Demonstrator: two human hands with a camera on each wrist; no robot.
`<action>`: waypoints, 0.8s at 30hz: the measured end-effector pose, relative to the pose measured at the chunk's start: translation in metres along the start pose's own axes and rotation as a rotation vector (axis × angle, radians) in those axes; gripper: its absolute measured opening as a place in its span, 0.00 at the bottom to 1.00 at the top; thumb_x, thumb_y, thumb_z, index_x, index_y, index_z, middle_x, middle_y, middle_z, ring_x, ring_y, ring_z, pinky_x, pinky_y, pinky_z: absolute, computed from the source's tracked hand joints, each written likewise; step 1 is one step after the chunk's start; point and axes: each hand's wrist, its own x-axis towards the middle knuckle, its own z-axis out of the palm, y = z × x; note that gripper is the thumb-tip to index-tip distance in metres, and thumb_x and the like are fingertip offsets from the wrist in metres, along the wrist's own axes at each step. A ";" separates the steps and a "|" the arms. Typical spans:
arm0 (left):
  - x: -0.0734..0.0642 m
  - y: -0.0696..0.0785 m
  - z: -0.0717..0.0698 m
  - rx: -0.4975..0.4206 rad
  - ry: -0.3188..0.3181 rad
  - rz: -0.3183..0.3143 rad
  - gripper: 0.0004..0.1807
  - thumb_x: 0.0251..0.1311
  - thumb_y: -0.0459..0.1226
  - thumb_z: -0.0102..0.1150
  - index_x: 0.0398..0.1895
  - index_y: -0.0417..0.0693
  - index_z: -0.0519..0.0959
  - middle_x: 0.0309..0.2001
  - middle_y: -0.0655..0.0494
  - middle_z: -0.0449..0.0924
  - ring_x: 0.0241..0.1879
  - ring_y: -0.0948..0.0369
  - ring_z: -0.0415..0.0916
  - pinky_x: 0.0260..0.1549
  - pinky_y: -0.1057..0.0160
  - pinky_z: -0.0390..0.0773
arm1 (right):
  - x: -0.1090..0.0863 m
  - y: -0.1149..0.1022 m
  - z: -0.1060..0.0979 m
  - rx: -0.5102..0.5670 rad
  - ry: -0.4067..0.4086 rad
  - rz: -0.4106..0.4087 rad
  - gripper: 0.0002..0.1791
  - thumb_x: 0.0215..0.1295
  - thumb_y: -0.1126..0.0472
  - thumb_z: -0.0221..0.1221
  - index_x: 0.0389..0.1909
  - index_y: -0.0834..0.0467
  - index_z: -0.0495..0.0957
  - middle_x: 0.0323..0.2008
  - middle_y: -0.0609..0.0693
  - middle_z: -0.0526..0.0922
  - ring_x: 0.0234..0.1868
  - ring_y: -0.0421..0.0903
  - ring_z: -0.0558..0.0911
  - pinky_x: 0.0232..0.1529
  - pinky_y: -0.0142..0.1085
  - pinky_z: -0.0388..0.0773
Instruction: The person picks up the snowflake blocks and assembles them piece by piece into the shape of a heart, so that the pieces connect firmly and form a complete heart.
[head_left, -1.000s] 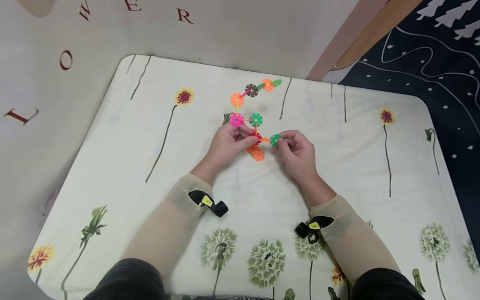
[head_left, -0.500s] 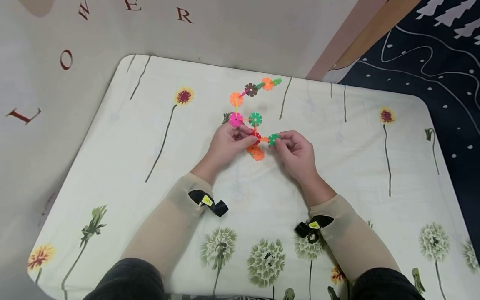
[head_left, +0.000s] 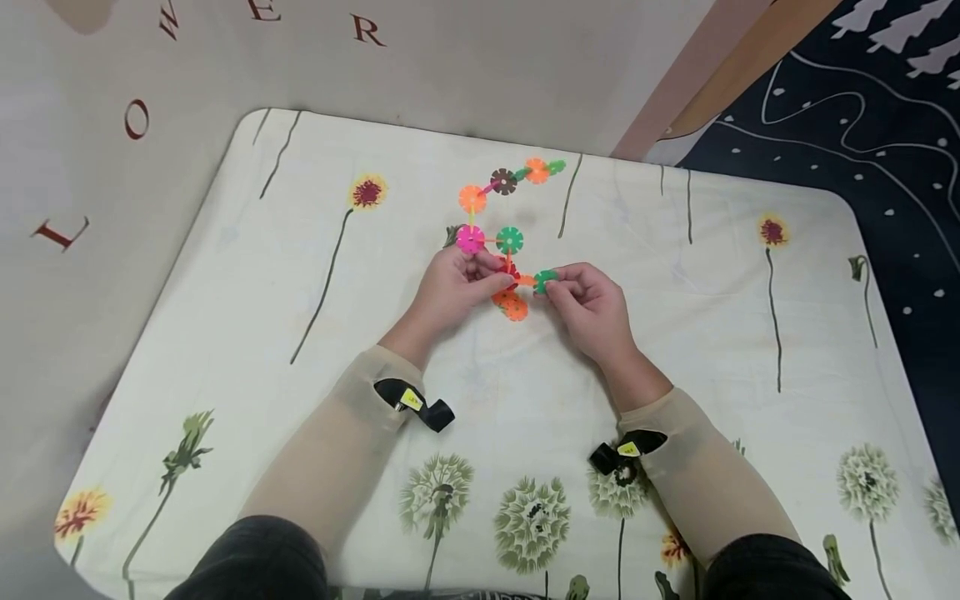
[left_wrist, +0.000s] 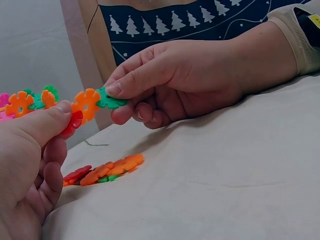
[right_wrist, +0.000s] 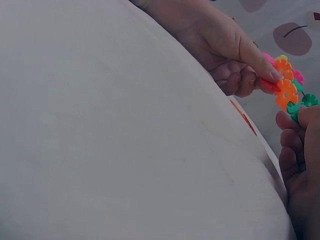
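In the head view, my left hand [head_left: 450, 292] pinches a red flower-shaped plastic disc [head_left: 513, 268] between thumb and fingers. The disc is part of a chain of interlocking discs, among them a green disc [head_left: 510, 240], a pink disc [head_left: 470, 239], an orange disc [head_left: 472, 198] and a brown disc [head_left: 503, 182]. My right hand [head_left: 596, 312] pinches another green disc [head_left: 543, 281] between thumb and forefinger. An orange disc [left_wrist: 86, 104], seen in the left wrist view, bridges the red disc and this green one. Both hands hold the chain above the cloth.
Several loose discs [left_wrist: 112, 170], mostly orange and red, lie in a small pile on the cloth beneath the hands. The table [head_left: 712, 350] has a white flower-printed cover. A pale wall panel [head_left: 487, 75] with letters stands along its far edge.
My right hand has shifted slightly left with the green disc, so that disc now sits closer to the red one. My left hand has barely moved.
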 end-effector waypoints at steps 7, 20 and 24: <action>0.000 0.000 0.000 0.042 -0.020 -0.027 0.07 0.63 0.35 0.77 0.39 0.43 0.87 0.36 0.49 0.86 0.36 0.54 0.79 0.37 0.65 0.79 | 0.000 0.002 0.000 0.026 -0.026 0.015 0.05 0.73 0.73 0.64 0.44 0.72 0.82 0.33 0.57 0.91 0.40 0.46 0.92 0.44 0.30 0.82; 0.001 0.001 0.001 -0.061 -0.066 0.015 0.14 0.63 0.31 0.76 0.48 0.41 0.82 0.44 0.48 0.86 0.44 0.51 0.81 0.47 0.62 0.81 | 0.001 0.002 0.002 0.084 0.003 -0.015 0.07 0.72 0.77 0.62 0.47 0.76 0.79 0.35 0.64 0.89 0.37 0.44 0.91 0.45 0.31 0.85; 0.002 0.002 0.002 0.003 -0.101 -0.003 0.18 0.61 0.33 0.79 0.51 0.42 0.82 0.44 0.49 0.87 0.45 0.51 0.82 0.48 0.61 0.82 | 0.001 0.001 0.003 0.113 0.012 -0.017 0.08 0.71 0.78 0.62 0.48 0.77 0.78 0.36 0.64 0.90 0.39 0.41 0.91 0.47 0.32 0.85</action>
